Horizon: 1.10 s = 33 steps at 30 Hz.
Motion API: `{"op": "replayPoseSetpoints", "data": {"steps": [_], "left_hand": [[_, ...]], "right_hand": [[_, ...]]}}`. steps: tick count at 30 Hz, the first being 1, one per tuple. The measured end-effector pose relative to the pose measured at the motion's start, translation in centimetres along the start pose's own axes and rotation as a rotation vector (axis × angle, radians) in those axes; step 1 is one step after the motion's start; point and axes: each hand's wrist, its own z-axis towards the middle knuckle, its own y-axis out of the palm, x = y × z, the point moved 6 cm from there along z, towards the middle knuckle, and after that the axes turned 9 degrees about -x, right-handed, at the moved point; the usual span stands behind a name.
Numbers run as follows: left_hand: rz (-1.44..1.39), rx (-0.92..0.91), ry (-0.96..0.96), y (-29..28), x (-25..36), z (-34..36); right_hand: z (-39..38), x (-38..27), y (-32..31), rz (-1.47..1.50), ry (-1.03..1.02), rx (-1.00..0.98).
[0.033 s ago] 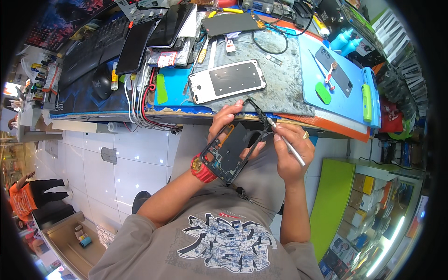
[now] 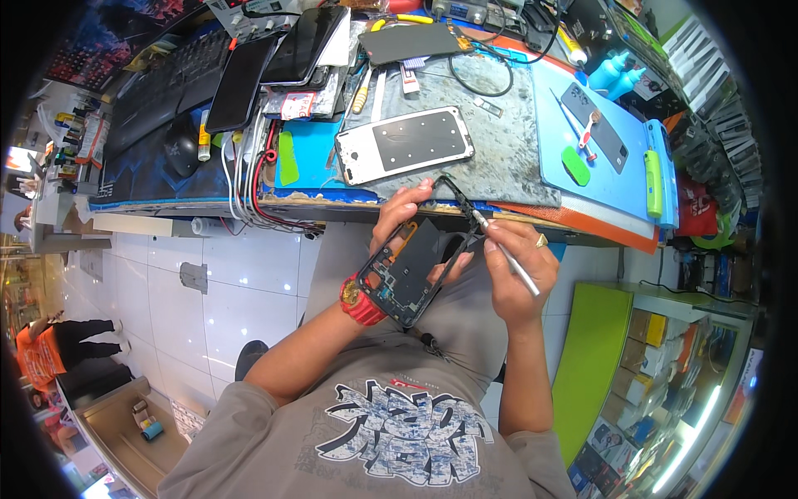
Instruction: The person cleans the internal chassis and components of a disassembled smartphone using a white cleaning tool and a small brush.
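Observation:
Above my lap, my left hand (image 2: 399,218) is closed around an opened phone frame (image 2: 407,287), with fingers along its far side and at its right edge. Small circuit parts and an orange flex cable (image 2: 405,241) show in the frame's left part. A black strip (image 2: 459,200) stands bent away from the frame's far end. My right hand (image 2: 519,262) grips a slim silver pen-like tool (image 2: 517,268), its tip against that strip. On the bench just beyond lies a white phone housing (image 2: 405,145) with a dark panel.
The bench edge (image 2: 349,200) runs right beyond my hands. Several dark phones (image 2: 241,83) are stacked at the back left beside loose cables (image 2: 241,179). At the right, a blue mat (image 2: 615,187) carries a grey phone back (image 2: 594,125) and a green pad (image 2: 575,166). A glass display case (image 2: 665,374) stands right.
My right hand and the silver tool have shifted very slightly left. The left hand and the phone frame look unmoved.

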Motion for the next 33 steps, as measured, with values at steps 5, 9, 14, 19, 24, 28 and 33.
{"op": "replayPoseSetpoints", "data": {"steps": [5,9,14,19,24,28,33], "left_hand": [[0.003,0.003,0.01,-0.1,0.1,0.2],[-0.025,-0.075,0.002,0.0,0.3,0.4],[0.005,-0.015,-0.009,-0.1,0.0,-0.1],[0.021,-0.029,-0.007,-0.2,0.2,0.1],[0.0,-0.051,0.003,-0.1,0.2,0.3],[0.03,-0.087,0.025,-0.2,0.7,0.7],[0.032,-0.03,0.078,-0.2,1.3,1.2]], "right_hand": [[-0.2,0.3,0.0,0.004,0.011,0.011],[-0.1,0.8,-0.1,0.107,0.079,0.003],[0.5,-0.2,0.5,0.02,0.004,-0.02],[0.3,0.0,0.3,0.022,-0.017,0.004],[0.3,0.2,0.9,0.024,-0.009,0.008],[0.6,-0.1,1.1,-0.03,-0.061,0.035],[0.0,-0.4,1.2,-0.078,-0.112,0.022]]}}
